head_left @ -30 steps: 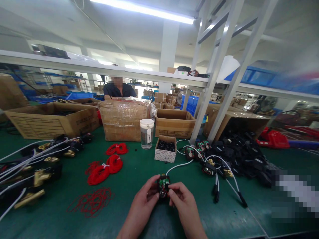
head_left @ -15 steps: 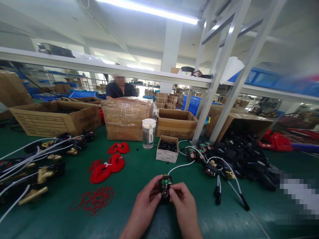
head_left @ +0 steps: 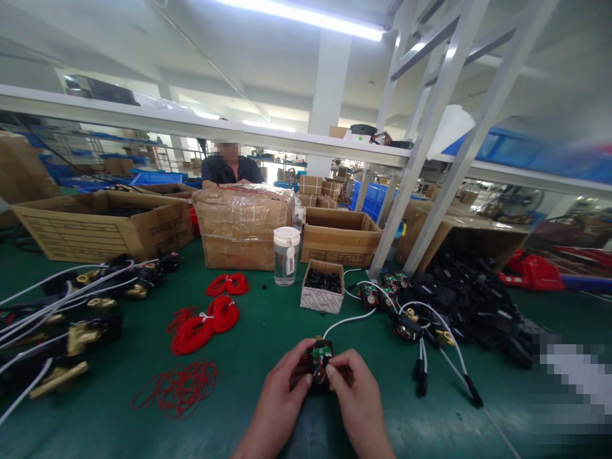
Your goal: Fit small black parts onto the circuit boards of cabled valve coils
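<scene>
A small black housing with a green circuit board (head_left: 321,361) in it is near the front of the green table, its board side up. A white cable (head_left: 351,319) runs from its top toward the right. My left hand (head_left: 285,390) grips the housing's left side, with thumb and fingers closed on it. At its right edge, my right hand (head_left: 354,390) is pinched, thumb against fingertips; whether a small part or wire lies in that pinch is hidden. Similar board units (head_left: 385,293) with white cables lie to the right.
A small carton of black parts (head_left: 322,288) and a lidded clear cup (head_left: 286,258) stand ahead. Red wire bundles (head_left: 205,325) and loose red wire (head_left: 184,389) lie left, beside brass fittings (head_left: 81,338). Black housings (head_left: 473,306) heap at right. A person (head_left: 232,169) is behind a wrapped box (head_left: 243,229).
The view has shifted very slightly. Both hands keep nearly the same hold at the housing, with only small finger movement.
</scene>
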`<move>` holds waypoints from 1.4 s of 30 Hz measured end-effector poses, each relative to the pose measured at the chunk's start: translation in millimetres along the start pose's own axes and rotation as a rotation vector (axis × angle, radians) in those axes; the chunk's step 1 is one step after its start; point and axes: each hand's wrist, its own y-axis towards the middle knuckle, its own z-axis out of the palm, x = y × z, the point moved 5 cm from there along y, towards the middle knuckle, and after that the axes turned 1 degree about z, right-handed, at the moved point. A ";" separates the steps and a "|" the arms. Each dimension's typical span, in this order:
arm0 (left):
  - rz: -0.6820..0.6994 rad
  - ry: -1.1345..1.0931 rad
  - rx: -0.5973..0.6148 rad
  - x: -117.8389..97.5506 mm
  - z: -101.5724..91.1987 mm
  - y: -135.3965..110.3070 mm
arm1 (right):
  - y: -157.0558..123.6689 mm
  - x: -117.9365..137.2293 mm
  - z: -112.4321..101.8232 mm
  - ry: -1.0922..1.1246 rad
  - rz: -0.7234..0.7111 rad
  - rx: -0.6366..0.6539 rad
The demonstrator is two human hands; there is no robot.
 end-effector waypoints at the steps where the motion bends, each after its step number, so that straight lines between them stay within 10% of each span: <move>1: 0.003 0.010 -0.003 -0.2 -0.2 -0.3 | 0.1 1.0 -0.4 -0.010 -0.004 -0.001; 11: 0.006 0.036 -0.004 -3.8 0.3 -0.6 | -8.1 -15.3 11.6 0.126 0.103 -0.151; 21: 0.020 -0.023 0.014 -5.4 0.5 -1.0 | 18.6 31.2 -11.9 -0.039 -0.054 0.116; 30: 0.023 0.003 0.025 -10.3 2.7 -2.9 | 8.2 10.9 -1.4 0.245 0.104 0.047; 37: -0.011 0.029 -0.028 -10.1 1.0 -3.7 | -12.5 -13.8 -49.1 0.112 0.007 -0.123; 42: -0.023 -0.003 -0.038 -13.2 35.8 13.4 | -26.2 -32.8 -63.7 0.044 -0.066 -0.236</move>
